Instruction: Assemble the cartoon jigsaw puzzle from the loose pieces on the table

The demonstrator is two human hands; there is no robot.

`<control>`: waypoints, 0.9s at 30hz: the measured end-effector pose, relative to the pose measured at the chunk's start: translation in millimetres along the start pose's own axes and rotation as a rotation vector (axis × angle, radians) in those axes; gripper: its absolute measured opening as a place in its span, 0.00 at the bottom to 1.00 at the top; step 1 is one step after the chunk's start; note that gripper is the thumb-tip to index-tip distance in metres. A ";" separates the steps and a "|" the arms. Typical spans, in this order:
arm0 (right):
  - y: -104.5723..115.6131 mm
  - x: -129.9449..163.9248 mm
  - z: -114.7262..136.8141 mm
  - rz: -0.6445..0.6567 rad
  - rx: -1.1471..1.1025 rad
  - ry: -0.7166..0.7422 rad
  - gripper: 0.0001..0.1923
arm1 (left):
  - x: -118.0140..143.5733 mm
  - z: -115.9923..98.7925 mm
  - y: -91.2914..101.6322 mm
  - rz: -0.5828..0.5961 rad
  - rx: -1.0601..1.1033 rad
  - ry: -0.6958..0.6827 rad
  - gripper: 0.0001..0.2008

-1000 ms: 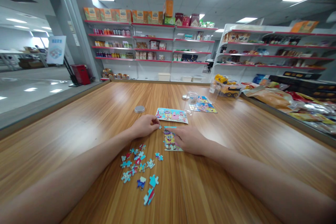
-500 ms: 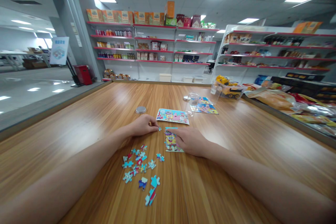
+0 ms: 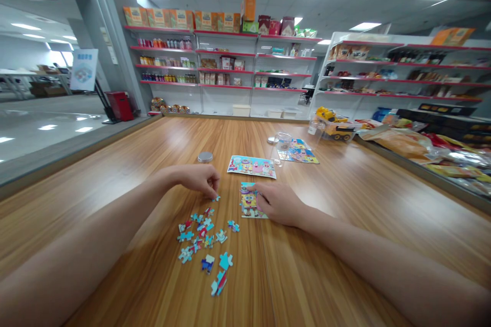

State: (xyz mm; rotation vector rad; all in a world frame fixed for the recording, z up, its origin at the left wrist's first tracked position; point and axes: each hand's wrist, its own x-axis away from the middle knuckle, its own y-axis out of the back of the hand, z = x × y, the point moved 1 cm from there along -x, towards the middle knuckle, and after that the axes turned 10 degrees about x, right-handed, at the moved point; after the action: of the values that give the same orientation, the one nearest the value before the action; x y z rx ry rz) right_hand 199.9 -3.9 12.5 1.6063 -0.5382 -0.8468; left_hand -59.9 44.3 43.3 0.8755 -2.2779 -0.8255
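Note:
My left hand (image 3: 199,178) hovers low over the wooden table (image 3: 337,225) with its fingertips pinched on a small blue puzzle piece (image 3: 216,197). Just below it lie several loose puzzle pieces (image 3: 203,245), scattered in blue and red. My right hand (image 3: 279,203) rests flat on the right side of a partly assembled cartoon puzzle (image 3: 248,203), pressing it down. A finished cartoon puzzle picture (image 3: 251,166) lies just beyond both hands.
A round metal lid (image 3: 204,157) sits at the back left of the puzzles. Farther right are a clear plastic jar (image 3: 283,144), another puzzle picture (image 3: 299,154) and a yellow toy truck (image 3: 334,129). Bagged goods (image 3: 414,145) line the right edge; store shelves (image 3: 230,66) stand behind.
My left hand drew back from the top edge of the assembled puzzle toward the loose pieces, carrying a small blue piece. My right hand stayed on the puzzle.

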 end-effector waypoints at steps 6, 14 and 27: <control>0.8 0.1 -0.9 0.009 0.002 0.002 0.17 | 16.2 -30.9 1.9 0.120 -0.202 0.125 0.09; -1.4 0.0 -0.8 0.005 -0.011 -0.008 0.17 | 15.9 -55.6 -22.6 0.362 -0.189 -0.026 0.05; -0.5 0.4 -1.5 0.013 -0.020 0.003 0.18 | 3.6 -44.8 -19.5 -0.004 -0.311 -0.162 0.09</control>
State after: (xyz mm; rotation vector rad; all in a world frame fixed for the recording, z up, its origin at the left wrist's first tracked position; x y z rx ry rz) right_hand 201.2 -3.1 12.0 1.5844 -0.5356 -0.8375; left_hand -24.4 14.8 59.8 0.6923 -2.1994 -1.2514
